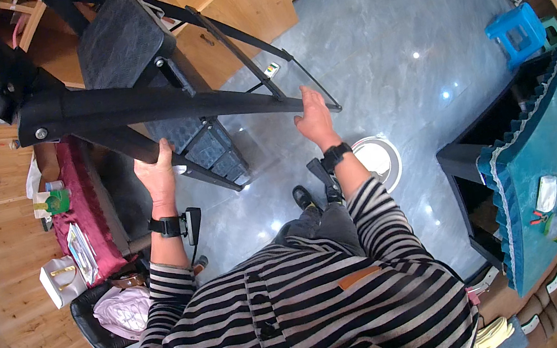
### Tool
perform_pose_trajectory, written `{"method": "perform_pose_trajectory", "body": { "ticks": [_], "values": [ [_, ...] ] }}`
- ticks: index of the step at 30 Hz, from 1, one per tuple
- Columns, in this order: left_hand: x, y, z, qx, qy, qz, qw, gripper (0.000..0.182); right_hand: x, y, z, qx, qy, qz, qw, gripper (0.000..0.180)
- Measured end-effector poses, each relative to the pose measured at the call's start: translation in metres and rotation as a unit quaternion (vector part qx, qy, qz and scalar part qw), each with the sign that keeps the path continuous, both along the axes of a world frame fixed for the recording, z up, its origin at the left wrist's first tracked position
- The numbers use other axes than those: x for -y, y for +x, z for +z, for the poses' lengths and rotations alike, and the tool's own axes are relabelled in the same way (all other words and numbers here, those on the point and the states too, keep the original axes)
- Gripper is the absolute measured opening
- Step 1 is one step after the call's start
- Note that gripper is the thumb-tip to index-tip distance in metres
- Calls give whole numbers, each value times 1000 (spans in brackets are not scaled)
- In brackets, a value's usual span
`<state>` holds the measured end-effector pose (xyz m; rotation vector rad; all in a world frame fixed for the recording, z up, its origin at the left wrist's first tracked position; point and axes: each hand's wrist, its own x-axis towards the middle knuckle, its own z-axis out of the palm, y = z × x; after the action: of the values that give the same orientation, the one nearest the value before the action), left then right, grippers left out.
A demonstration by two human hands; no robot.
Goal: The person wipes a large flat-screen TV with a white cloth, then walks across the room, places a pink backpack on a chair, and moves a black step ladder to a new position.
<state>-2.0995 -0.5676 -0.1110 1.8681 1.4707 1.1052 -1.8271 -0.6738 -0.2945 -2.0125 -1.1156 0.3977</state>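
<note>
A black metal stepladder (pixel 180 102) with broad, textured treads leans across the upper left of the view. My left hand (pixel 155 174) is wrapped around one of its tubular rails, the thumb lying along the near side. My right hand (pixel 317 116) is over the far end of another long rail, thumb and fingers apart. Whether its palm presses on the rail cannot be made out. The upper tread (pixel 123 40) is dark and rounded at its corners. Both wrists carry black straps with small devices.
A table with a maroon cloth (pixel 77 178) stands left, near a white handbag (pixel 63 282) and a black chair (pixel 88 319). At right are a teal-covered table (pixel 530 210) and a blue plastic stool (pixel 518 32). A round white object (pixel 375 158) lies on the grey floor. Wooden cabinets (pixel 247 9) line the back.
</note>
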Motion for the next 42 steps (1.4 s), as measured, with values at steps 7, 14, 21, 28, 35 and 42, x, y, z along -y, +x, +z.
{"method": "perform_pose_trajectory", "body": {
  "ticks": [7,14,21,28,35,42],
  "values": [
    [-4,-3,1,13,-26,-16,999,14,-34,-9,-32,-105,-101,51,988,42],
    [-11,0,4,5,-8,-26,1000,15,-36,-9,-23,-88,-92,51,990,35],
    [-19,2,10,22,-17,-33,999,13,-34,-32,10,-1,21,-15,1000,46],
    [-10,4,10,18,-36,-10,999,12,0,-86,35,-187,100,-129,969,42],
    [9,0,0,5,-27,-26,999,11,-47,-132,38,-704,248,-27,665,54],
    [22,0,-3,-21,-2,-57,998,9,-76,-150,46,-679,381,-86,622,69]
  ]
}}
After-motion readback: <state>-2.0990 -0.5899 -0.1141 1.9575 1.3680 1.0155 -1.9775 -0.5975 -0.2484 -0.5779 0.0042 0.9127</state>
